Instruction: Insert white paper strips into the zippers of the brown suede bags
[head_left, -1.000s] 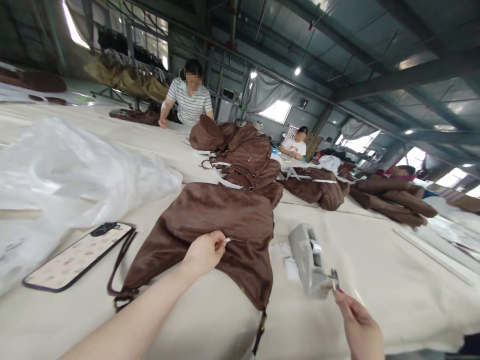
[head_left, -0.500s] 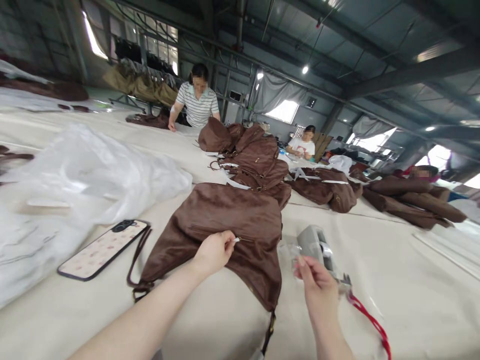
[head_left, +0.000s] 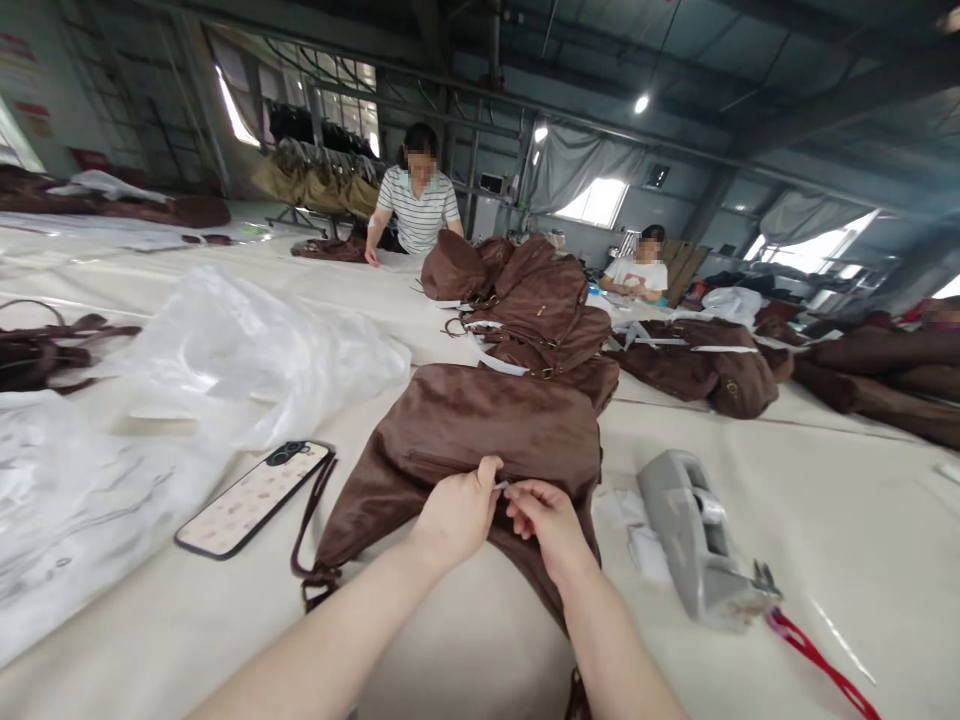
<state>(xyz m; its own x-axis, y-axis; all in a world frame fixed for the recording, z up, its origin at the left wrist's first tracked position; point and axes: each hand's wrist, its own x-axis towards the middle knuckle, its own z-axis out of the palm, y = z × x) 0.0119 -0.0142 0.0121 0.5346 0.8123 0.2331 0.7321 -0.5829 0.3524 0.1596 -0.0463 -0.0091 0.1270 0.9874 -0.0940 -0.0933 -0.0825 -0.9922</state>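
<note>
A brown handbag [head_left: 502, 415] lies flat on the table, its curved opening and strap ends towards me. My left hand [head_left: 459, 515] rests on the bag near its zipper [head_left: 427, 462], thumb and fingers closed on a small white piece [head_left: 501, 486] at the zipper's end. From the right, my right hand [head_left: 546, 515] meets it there, its fingertips pinched at the same white piece. Whether the right fingers also hold something thin is hidden. Beside the bag stands a grey tape dispenser [head_left: 679, 530], with small clear plastic bits [head_left: 649, 555] next to it.
A phone [head_left: 255, 500] in a patterned case lies left of the bag, by crumpled clear plastic [head_left: 247, 350]. More brown bags [head_left: 540, 310] are piled beyond. A red cord [head_left: 817, 660] trails near the dispenser. Two people [head_left: 416, 205] work across the tables.
My right hand has moved left from beside the tape dispenser to meet my left hand at the white piece. The view has turned somewhat left.
</note>
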